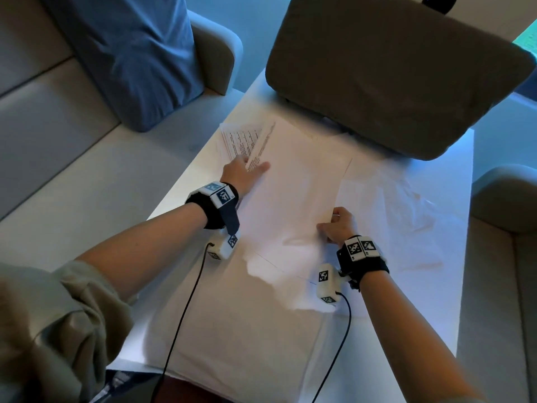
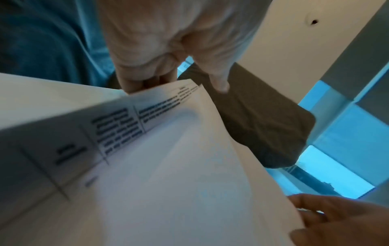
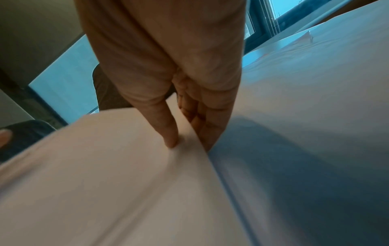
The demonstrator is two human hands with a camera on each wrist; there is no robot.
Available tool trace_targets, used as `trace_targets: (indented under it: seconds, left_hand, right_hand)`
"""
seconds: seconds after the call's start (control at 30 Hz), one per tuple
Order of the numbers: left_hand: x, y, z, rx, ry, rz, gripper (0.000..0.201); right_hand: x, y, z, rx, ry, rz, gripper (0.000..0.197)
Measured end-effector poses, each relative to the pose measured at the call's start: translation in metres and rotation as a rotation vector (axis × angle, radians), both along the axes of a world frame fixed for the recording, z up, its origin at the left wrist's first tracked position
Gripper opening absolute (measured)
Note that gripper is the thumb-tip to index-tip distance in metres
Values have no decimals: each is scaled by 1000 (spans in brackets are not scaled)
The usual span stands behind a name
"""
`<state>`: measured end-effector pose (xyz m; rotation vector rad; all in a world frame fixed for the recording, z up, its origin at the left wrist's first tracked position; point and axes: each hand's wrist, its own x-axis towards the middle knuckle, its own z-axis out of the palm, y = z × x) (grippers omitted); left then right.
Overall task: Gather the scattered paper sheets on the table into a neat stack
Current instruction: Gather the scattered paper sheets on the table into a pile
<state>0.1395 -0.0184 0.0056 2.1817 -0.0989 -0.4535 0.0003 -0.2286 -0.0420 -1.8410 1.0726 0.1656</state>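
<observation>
Several white paper sheets lie overlapped across the middle of the white table. A printed sheet sticks out at their far left. My left hand grips the left edge of the sheets, thumb on top and fingers underneath; the left wrist view shows the printed sheet raised against the fingers. My right hand pinches the right edge of the top sheet, with the thumb above and the fingers below. A thin wrinkled sheet lies to the right.
A brown cushion sits on the far end of the table, close behind the sheets. A blue pillow rests on the grey sofa at the left. An armchair stands at the right. Black cables trail from both wrists.
</observation>
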Motion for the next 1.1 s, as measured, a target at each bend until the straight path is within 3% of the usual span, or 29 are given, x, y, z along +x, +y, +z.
trace_targets:
  seconds: [0.13, 0.23, 0.33, 0.5, 0.73, 0.8, 0.97, 1.03, 1.1]
  left_hand:
    - [-11, -12, 12, -82, -181, -139, 53]
    - [-17, -18, 28, -236, -291, -238, 41]
    - [-17, -22, 46, -422, -285, -353, 38]
    - [-10, -20, 71, -640, -304, -396, 35]
    - [-6, -11, 93, -741, -300, -478, 34]
    - [-7, -12, 95, -759, -270, -497, 35]
    - [4, -14, 78, -711, -220, -375, 26]
    - [17, -12, 57, -543, -210, -260, 26]
    - [30, -4, 32, -193, -208, -172, 29]
  right_hand:
    - [1, 5, 5, -2, -91, 29, 37]
    - [-2, 7, 11, 45, -218, -56, 52]
    - [-9, 9, 26, 191, -408, -189, 66]
    - [-16, 7, 57, 384, -653, -131, 82]
    - [-8, 3, 88, 379, -771, -83, 91]
    - [-8, 0, 94, 369, -780, -103, 82]
    - [-14, -10, 100, 279, -817, -249, 24]
    - [-18, -16, 103, 179, -829, -298, 14]
    - [-21, -21, 104, 48, -806, -330, 19]
